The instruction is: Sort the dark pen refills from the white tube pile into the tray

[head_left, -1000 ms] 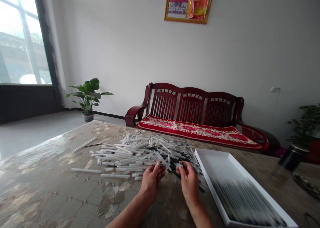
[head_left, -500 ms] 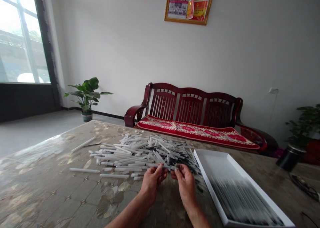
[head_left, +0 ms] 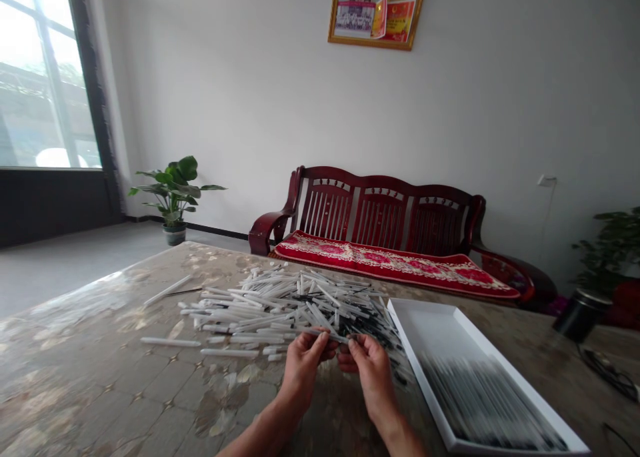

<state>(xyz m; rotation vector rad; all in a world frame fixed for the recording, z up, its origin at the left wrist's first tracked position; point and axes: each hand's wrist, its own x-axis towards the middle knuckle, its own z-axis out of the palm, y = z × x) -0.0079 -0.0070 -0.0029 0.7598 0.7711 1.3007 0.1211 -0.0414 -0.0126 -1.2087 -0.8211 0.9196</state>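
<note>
My left hand and my right hand are close together at the near edge of a heap of pens. Between them is a slim whitish pen, pinched by the thumb and fingers of each hand. The left grips its left part and the right grips its right end, where the fingers hide the tip. The heap is mostly pale, translucent barrels, with dark thin parts mixed in on its right side.
A shallow white box stands right of my hands, with a row of pens in its near half. Loose pens lie left of the heap, including a white one. A black canister and cables are at the far right.
My hands have drawn slightly closer together along the pen, the right one shifting a little left. The heap and the box look the same.
</note>
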